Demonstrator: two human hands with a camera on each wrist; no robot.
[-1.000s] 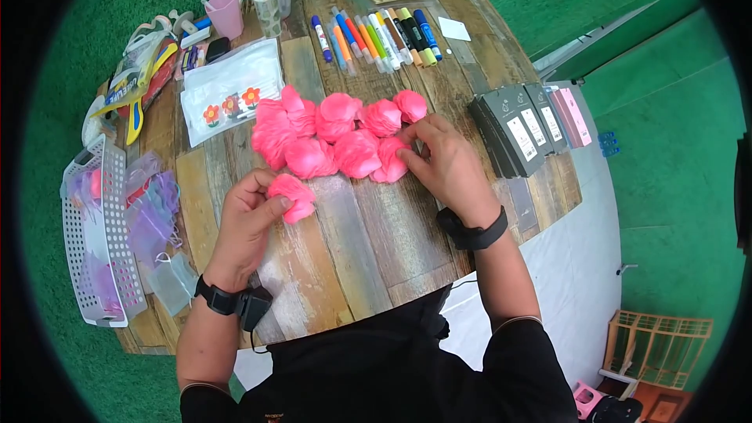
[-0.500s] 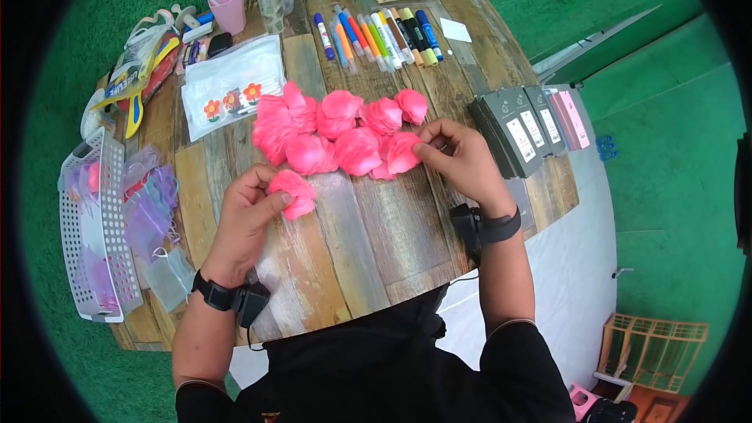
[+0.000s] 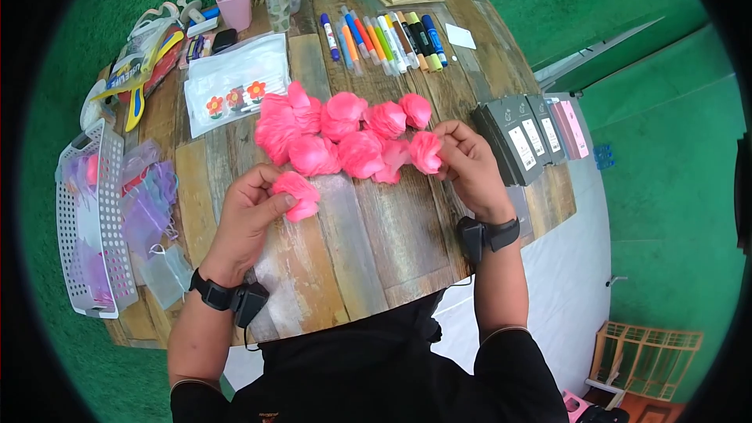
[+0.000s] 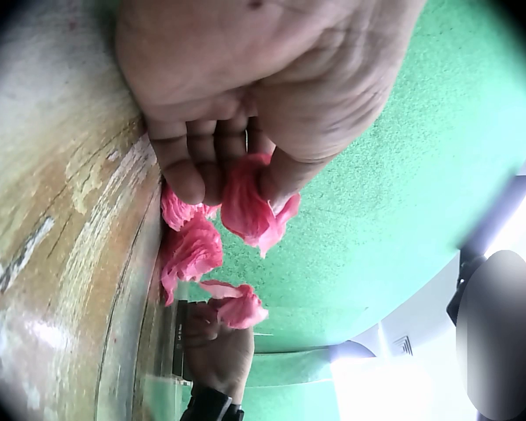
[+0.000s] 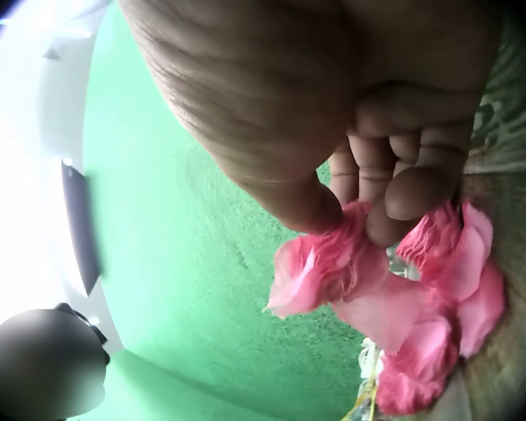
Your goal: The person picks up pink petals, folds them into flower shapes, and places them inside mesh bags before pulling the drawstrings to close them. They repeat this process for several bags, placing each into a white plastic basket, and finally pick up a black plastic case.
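Note:
Several pink petal bundles [image 3: 341,116] lie grouped on the wooden table. At the group's near left, the left hand [image 3: 252,223] pinches one pink bundle [image 3: 296,197] between thumb and fingers; the left wrist view shows the same bundle [image 4: 250,206] in that grip. The right hand [image 3: 475,172] pinches another bundle [image 3: 426,152] at the group's right edge. In the right wrist view this bundle [image 5: 320,267] hangs from the thumb and fingers, with a paler petal [image 5: 384,309] trailing from it toward the others.
Markers [image 3: 392,41] lie in a row behind the petals, beside a clear pouch [image 3: 235,86] with red flowers. Dark boxes [image 3: 513,139] stand at the right. A white basket [image 3: 92,223] and purple mesh bags [image 3: 149,207] are at the left; a pink cup [image 3: 234,6] stands behind.
The right hand has moved to the right, drawing its pink bundle partly away from the group. The left hand keeps its grip, nearly still.

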